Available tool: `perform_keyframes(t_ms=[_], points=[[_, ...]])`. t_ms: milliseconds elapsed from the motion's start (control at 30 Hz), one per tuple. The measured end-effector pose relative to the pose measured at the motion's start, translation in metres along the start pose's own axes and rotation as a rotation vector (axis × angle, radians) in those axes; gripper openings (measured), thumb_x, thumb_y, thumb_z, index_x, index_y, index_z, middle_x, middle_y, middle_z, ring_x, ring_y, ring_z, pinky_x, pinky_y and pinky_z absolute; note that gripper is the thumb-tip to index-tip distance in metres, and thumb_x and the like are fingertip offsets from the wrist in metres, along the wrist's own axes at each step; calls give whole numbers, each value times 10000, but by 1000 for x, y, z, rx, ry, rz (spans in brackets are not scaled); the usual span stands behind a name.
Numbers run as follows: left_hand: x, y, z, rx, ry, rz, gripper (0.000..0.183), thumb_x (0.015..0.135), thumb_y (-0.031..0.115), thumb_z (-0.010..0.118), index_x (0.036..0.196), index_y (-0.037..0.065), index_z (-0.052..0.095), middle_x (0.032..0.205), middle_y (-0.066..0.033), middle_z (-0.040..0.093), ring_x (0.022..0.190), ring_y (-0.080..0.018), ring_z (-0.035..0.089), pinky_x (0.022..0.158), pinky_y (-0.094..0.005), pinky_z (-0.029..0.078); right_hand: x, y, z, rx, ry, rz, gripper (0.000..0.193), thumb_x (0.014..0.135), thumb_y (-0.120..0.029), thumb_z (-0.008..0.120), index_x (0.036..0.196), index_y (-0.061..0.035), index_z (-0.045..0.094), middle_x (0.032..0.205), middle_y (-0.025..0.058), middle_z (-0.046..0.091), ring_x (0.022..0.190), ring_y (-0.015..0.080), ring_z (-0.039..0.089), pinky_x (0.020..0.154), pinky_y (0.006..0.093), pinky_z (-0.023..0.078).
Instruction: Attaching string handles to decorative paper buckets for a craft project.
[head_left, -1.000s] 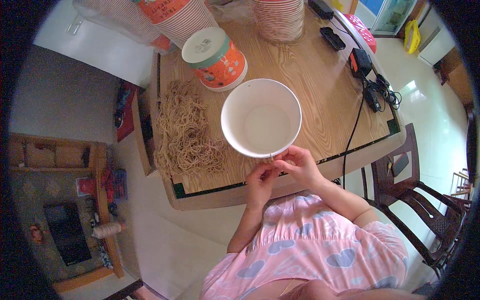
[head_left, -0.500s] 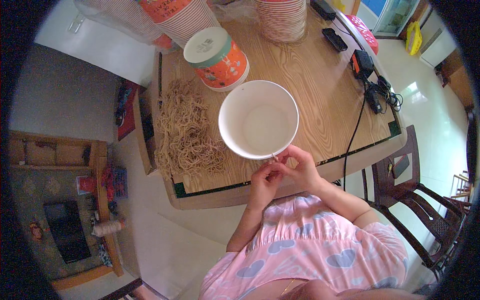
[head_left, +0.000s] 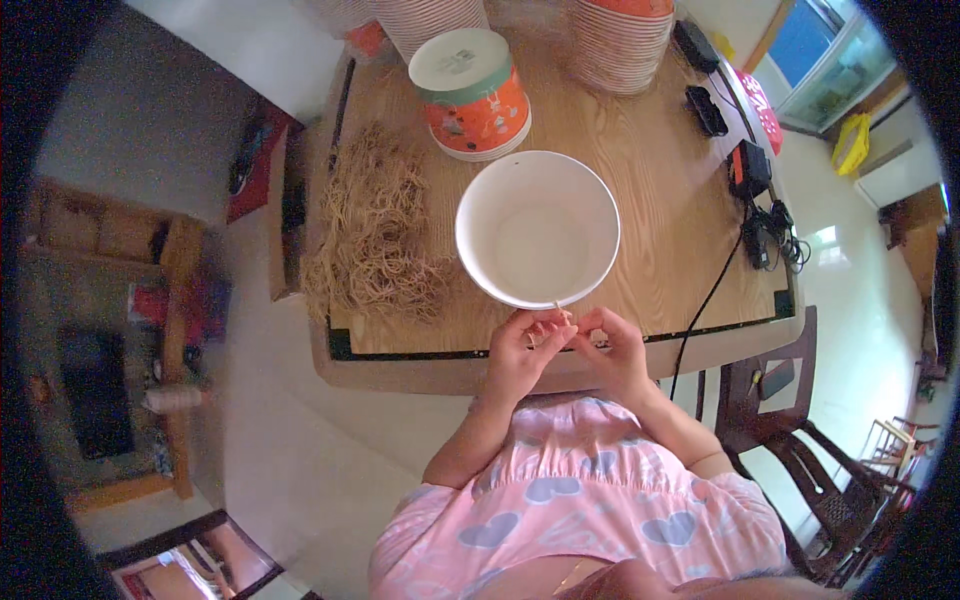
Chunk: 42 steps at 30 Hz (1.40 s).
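dark chair (head_left: 752,418) on pale floor (head_left: 855,345)

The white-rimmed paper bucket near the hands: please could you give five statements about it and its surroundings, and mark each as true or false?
1. The white-rimmed paper bucket has its open mouth facing upward. True.
2. The left hand and right hand are at the bucket's near side. True.
3. The heap of tan twine lies to the right of this bucket. False: it lies to the left.
4. The orange-and-green paper bucket stands on its base. False: it is upside down, base up.
5. A nested stack of paper buckets stands beyond the white-rimmed one. True.
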<state>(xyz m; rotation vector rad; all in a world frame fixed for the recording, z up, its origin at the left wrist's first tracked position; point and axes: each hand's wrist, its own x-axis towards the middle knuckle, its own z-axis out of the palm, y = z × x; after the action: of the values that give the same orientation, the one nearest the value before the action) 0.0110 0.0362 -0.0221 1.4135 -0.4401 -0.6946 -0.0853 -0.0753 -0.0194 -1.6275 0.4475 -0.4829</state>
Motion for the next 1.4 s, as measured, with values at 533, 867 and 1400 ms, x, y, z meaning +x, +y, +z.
perform_keyframes(t_ms=[533, 867, 1400], points=[[2, 25, -5, 258, 178, 240, 52, 753, 5, 637, 799, -16, 628, 767, -74, 624, 708, -126, 583, 649, -253, 458, 5, -13, -10, 93, 57, 25, 44, 799, 0, 590, 809, 6, 548, 785, 45, 568, 734, 110, 540, 646, 233, 444], [6, 26, -9, 333, 122, 280, 68, 742, 32, 640, 789, -13, 622, 732, -96, 614, 642, -161, 591, 605, -275, 462, 13, -4, -13, 62, 14, 46, 22, 826, 5, 560, 840, 3, 543, 802, 22, 567, 723, 92, 543, 668, 210, 445], [24, 24, -1, 602, 142, 437, 111, 710, 41, 639, 816, 12, 629, 788, -130, 613, 632, -253, 606, 564, -327, 473, 16, 0, 1, -41, -26, -8, 77, 787, 28, 600, 855, 26, 564, 836, 57, 598, 794, 117, 567, 743, 249, 454]])
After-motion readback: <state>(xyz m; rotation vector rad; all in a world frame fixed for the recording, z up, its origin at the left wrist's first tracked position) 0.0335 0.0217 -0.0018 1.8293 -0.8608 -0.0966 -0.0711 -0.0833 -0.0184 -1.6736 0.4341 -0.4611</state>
